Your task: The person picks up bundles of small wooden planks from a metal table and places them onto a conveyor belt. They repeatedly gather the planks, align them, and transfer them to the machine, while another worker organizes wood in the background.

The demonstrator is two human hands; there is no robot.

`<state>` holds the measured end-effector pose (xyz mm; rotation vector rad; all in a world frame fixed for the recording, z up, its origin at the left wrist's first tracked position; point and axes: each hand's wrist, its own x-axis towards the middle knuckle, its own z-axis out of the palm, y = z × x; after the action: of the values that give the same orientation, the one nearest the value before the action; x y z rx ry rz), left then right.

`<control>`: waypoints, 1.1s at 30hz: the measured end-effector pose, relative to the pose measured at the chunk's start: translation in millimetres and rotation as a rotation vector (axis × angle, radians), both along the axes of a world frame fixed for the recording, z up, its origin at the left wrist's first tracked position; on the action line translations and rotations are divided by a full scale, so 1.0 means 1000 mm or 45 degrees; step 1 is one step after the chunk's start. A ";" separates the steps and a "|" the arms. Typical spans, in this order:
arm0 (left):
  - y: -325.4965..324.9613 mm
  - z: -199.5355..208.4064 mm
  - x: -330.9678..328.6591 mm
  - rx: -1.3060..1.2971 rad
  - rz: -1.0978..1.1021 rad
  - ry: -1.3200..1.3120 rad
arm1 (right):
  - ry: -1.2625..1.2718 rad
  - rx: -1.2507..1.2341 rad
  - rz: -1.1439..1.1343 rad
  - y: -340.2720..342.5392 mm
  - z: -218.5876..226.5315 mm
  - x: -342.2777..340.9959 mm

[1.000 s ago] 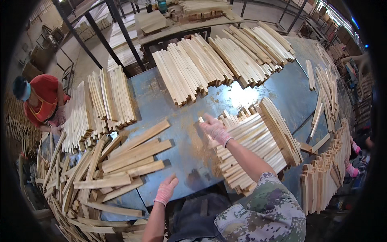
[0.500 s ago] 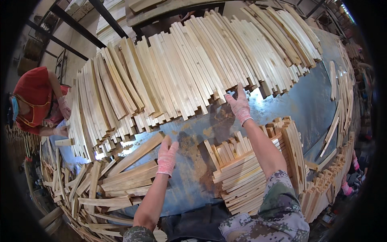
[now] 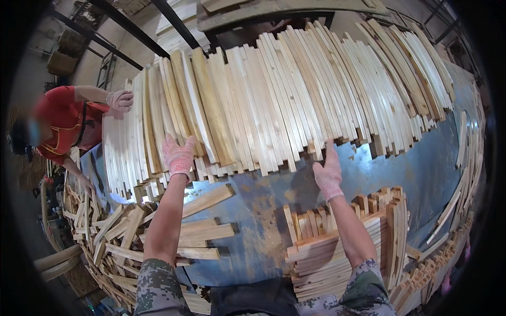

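Note:
A long row of pale wooden strips point(image 3: 274, 105) lies side by side across the metal table. My left hand point(image 3: 179, 156), in a pinkish-white knit glove, is over the near ends of several darker strips toward the row's left part, fingers spread. Farther right, my right hand point(image 3: 329, 176), gloved alike, has its fingers stretched up at the near ends of the strips, thumb apart. Its fingertips are at the strip ends; firm contact cannot be made out. Neither hand grips a strip.
A loose heap of wooden strips point(image 3: 124, 231) lies at the near left. A neat stack of strips point(image 3: 337, 242) stands near right on the blue-grey table point(image 3: 263, 210). More strips point(image 3: 448, 210) line the right edge. A co-worker in red point(image 3: 68, 116) stands at the left end.
My left hand has moved up and left from above the loose heap onto the row. My right hand stays by the row's near ends. The co-worker's hands have moved apart, and the view has shifted.

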<state>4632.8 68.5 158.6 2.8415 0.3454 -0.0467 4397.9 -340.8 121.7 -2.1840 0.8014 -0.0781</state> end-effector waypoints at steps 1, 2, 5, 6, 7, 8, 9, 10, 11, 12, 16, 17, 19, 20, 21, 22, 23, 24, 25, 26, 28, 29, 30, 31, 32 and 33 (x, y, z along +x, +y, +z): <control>0.001 0.000 0.010 0.068 0.037 0.078 | -0.092 -0.180 -0.002 0.007 0.003 -0.002; -0.013 0.007 0.014 0.089 0.022 0.206 | -0.193 -0.269 0.063 0.017 0.008 0.004; -0.038 -0.001 0.007 0.255 0.157 0.258 | -0.342 -0.324 0.359 0.086 0.032 0.035; -0.039 -0.002 0.008 0.237 0.170 0.263 | -0.301 -0.210 0.489 0.114 0.039 0.053; -0.040 -0.002 0.009 0.221 0.180 0.267 | -0.175 -0.205 0.600 0.143 0.044 0.074; -0.041 0.000 0.009 0.179 0.135 0.238 | -0.049 -0.200 0.705 0.169 0.047 0.095; -0.043 0.003 0.008 0.136 0.089 0.210 | -0.015 -0.195 0.697 0.188 0.048 0.111; -0.045 0.007 0.006 0.092 0.044 0.182 | 0.021 -0.192 0.690 0.204 0.047 0.126; -0.046 0.010 0.004 0.102 -0.021 0.158 | 0.054 -0.187 0.696 0.220 0.046 0.138; -0.047 0.010 0.002 0.161 -0.039 0.157 | 0.091 -0.241 0.685 0.233 0.044 0.145; -0.043 0.016 0.008 0.065 -0.074 0.211 | -0.023 -0.172 0.544 0.238 0.018 0.152; -0.044 0.018 0.009 0.061 -0.065 0.215 | -0.055 -0.134 0.516 0.239 0.016 0.152; -0.045 0.017 0.014 0.032 -0.062 0.201 | -0.118 0.027 0.479 0.242 0.013 0.153; -0.046 0.016 0.017 0.024 -0.056 0.200 | -0.150 0.111 0.459 0.243 0.013 0.153; -0.043 0.013 0.020 0.019 -0.042 0.197 | -0.106 0.182 0.401 0.245 0.023 0.157; -0.039 0.010 0.020 0.015 -0.030 0.195 | -0.061 0.253 0.340 0.246 0.034 0.161; -0.037 0.007 0.021 0.031 -0.037 0.197 | -0.019 0.323 0.267 0.246 0.042 0.165; -0.034 0.005 0.022 0.047 -0.045 0.200 | 0.023 0.306 0.322 0.247 0.042 0.169; -0.032 0.003 0.022 0.064 -0.053 0.202 | 0.065 0.290 0.376 0.247 0.042 0.172; -0.032 0.004 0.024 0.068 -0.080 0.204 | 0.103 0.272 0.421 0.246 0.040 0.174; -0.028 0.007 0.022 0.083 -0.128 0.216 | -0.146 0.157 0.382 0.236 0.024 0.168; -0.028 0.009 0.022 0.105 -0.136 0.215 | -0.266 0.097 0.368 0.229 0.017 0.164; -0.029 0.010 0.021 0.122 -0.134 0.219 | -0.185 0.041 0.405 0.217 0.027 0.154; -0.027 0.011 0.018 0.135 -0.125 0.231 | -0.097 -0.015 0.451 0.201 0.054 0.139; -0.031 0.015 0.017 0.188 -0.114 0.238 | -0.012 -0.081 0.475 0.188 0.069 0.125; -0.039 0.021 0.016 0.237 -0.109 0.243 | 0.081 -0.186 0.502 0.179 0.069 0.111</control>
<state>4648.6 29.2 179.5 3.0434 0.2802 -0.3204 4508.6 -161.8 191.1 -2.4540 0.3956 0.1355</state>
